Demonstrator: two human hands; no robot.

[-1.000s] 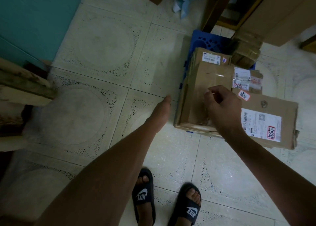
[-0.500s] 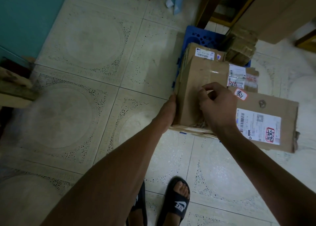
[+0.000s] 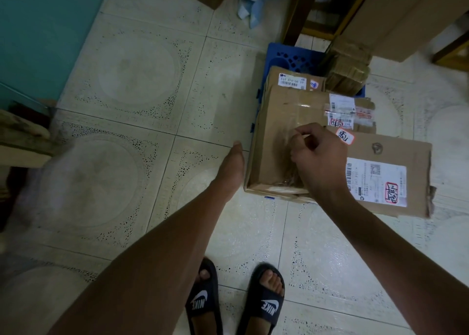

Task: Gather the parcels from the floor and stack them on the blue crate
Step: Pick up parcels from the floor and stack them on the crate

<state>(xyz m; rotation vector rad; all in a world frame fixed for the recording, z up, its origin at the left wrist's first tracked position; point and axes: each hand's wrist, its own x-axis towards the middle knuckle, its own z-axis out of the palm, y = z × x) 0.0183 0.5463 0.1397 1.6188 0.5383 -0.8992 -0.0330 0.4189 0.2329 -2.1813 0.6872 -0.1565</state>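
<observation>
Cream patterned floor tiles (image 3: 142, 86), teal wall (image 3: 43, 30)

Black slides (image 3: 264, 306) on pale patterned tiles (image 3: 132, 81), teal wall (image 3: 38, 30) beside.

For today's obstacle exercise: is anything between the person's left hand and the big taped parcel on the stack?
Nothing visible. The left hand is beside the left wall of the taped parcel, with only bare floor tile around; contact cannot be told.
</observation>
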